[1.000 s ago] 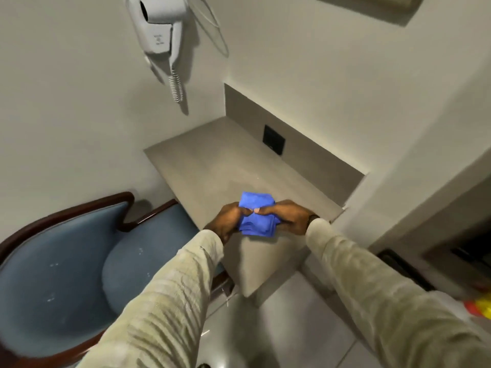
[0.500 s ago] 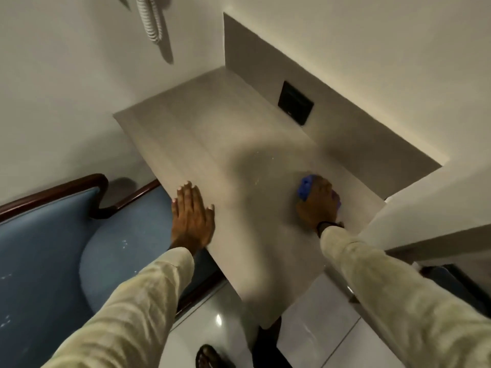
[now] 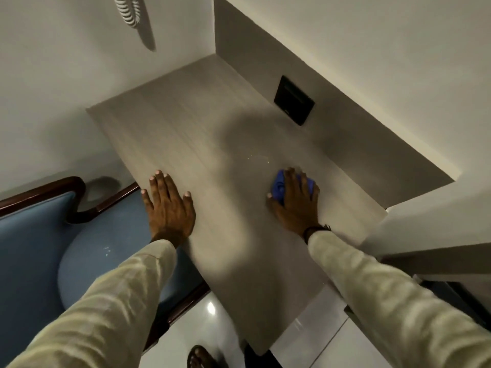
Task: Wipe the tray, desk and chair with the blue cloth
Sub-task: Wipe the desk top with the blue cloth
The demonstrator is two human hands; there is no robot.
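The pale grey desk (image 3: 202, 134) fills the middle of the view. My right hand (image 3: 296, 203) presses the bunched blue cloth (image 3: 278, 186) flat on the desk's right side; most of the cloth is hidden under the palm and fingers. My left hand (image 3: 170, 208) lies flat and open on the desk's left edge, fingers spread, holding nothing. The blue padded chair (image 3: 87, 240) with a dark wooden frame stands just left of the desk, under my left forearm. No tray is in view.
A black socket plate (image 3: 293, 100) sits on the desk's back panel. A coiled white cord (image 3: 127, 9) hangs on the left wall. Small pale specks (image 3: 259, 157) lie on the desk beyond the cloth. Glossy floor tiles (image 3: 212, 322) and a sandalled foot (image 3: 200, 357) show below.
Both hands held the cloth above the desk a second ago. The left hand let go and settled flat on the desk edge; the right hand pressed the cloth down on the right side.
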